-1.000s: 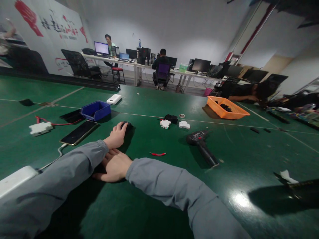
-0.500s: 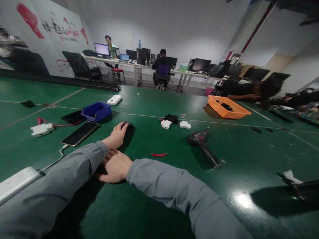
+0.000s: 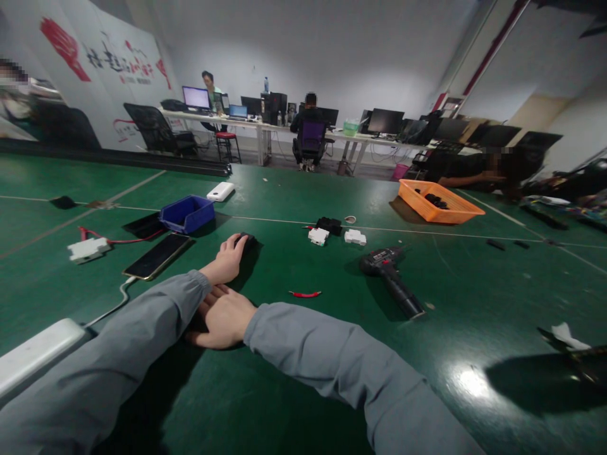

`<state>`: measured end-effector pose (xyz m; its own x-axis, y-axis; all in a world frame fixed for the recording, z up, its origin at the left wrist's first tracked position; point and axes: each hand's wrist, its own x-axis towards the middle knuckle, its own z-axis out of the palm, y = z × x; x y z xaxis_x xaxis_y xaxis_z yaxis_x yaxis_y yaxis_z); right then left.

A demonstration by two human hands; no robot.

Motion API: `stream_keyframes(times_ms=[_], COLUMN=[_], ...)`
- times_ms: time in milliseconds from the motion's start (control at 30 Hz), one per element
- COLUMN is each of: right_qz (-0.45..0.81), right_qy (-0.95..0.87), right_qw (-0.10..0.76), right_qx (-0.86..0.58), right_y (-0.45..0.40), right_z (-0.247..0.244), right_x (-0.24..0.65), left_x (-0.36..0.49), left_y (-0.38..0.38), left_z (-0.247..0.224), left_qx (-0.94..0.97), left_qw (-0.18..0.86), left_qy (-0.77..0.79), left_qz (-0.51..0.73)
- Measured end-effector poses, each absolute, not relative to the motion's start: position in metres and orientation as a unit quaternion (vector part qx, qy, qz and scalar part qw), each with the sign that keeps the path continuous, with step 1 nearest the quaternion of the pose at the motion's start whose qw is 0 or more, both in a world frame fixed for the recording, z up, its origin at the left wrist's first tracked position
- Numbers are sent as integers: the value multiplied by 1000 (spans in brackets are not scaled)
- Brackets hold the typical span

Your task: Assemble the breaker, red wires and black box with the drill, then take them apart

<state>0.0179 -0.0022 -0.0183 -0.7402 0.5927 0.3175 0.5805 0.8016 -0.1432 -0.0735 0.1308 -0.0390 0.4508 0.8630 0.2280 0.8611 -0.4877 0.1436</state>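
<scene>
The grip of the L. hand (image 3: 224,262) is bent, w/ finger ends set on a small blk. thing (image 3: 246,239). This thing is on the green table (image 3: 284,373), at the tips of the L. hand, & is partly hidden by them. How tight it is held can't be told. The grip of the R. hand (image 3: 227,318) is open, palm down, w/ the thumb spread out. Its finger ends are hidden under the L. wrist, so what is touched there can't be told.

To the L., a phone (image 3: 158,256) is laid flat, w/ a wht. cord (image 3: 124,294) run to its near end. A blue bin (image 3: 188,213) is seen just past the phone. A wht. block w/ red wires (image 3: 89,249) is set L. of the phone.

To the R. of the hands, a short red wire (image 3: 305,294) is laid on the table. Past it, a blk. block (image 3: 329,225) is seen near 2 wht. blocks (image 3: 318,236). A blk. power drill (image 3: 391,278) is laid on its side, R. of the red wire. Farther back, sm. blk. bits (image 3: 435,201) are kept in an orange basket (image 3: 431,213).
</scene>
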Motion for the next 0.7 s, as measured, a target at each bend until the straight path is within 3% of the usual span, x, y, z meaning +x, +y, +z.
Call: stream_keyframes(times_ms=[333,700], right_qz=[-12,26], right_qy=[-925,-912], right_qw=[214,246], right_qx=[-313,-328], right_y=[-8,-54], right_z=[-13,16], right_x=[19,127], left_x=[-78,-70], left_y=[132,99], left_z=[-37,-20], left_qx=[847,857], left_qw=[44,-74], left_qy=[508,494], left_qz=[152,123])
